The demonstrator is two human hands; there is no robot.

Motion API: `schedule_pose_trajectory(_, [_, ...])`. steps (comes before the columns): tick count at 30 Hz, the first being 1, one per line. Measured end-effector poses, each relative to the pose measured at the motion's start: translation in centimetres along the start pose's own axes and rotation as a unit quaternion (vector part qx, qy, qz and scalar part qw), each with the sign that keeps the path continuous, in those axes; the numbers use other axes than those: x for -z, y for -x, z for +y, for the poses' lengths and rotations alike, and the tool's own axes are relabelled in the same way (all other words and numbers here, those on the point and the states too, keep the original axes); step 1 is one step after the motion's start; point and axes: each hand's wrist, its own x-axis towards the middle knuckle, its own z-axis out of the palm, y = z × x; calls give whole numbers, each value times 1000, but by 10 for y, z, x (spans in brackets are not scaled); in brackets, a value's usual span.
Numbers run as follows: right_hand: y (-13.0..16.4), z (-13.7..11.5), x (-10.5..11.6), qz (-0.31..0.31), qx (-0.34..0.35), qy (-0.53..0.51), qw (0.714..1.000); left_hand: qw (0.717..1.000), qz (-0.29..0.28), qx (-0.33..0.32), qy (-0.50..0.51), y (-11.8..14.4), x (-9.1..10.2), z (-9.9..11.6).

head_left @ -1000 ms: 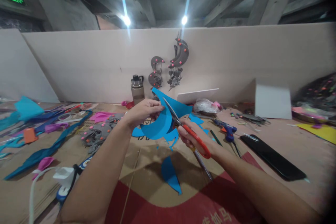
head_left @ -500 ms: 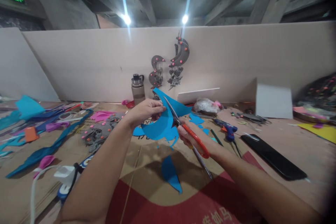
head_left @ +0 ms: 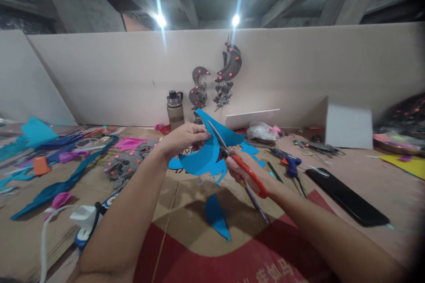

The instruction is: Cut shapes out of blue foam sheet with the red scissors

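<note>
Pinched between the thumb and fingers of my left hand is a blue felt-like sheet, partly cut into a crescent curve. My right hand is closed around the red handles of a pair of scissors. The scissor blades point up and away, lying across the blue sheet just right of my left fingertips. Below, a loose blue offcut rests on the cardboard. More blue scraps lie behind and beneath my hands.
At right are a blue glue gun and a black phone. A bottle stands behind, near grey moon hangings on the white panel. Grey felt pieces, a teal strip and a power strip lie left.
The view has shifted slightly. My hands, the scissors and the blue sheet keep nearly the same positions, with the blades still across the sheet.
</note>
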Motion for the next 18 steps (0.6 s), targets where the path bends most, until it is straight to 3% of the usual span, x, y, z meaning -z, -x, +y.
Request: schedule_pose_trajectory(18, [-3,8,3,-9,2,26,1000,1000,-19,-2,-1,1,6,-3])
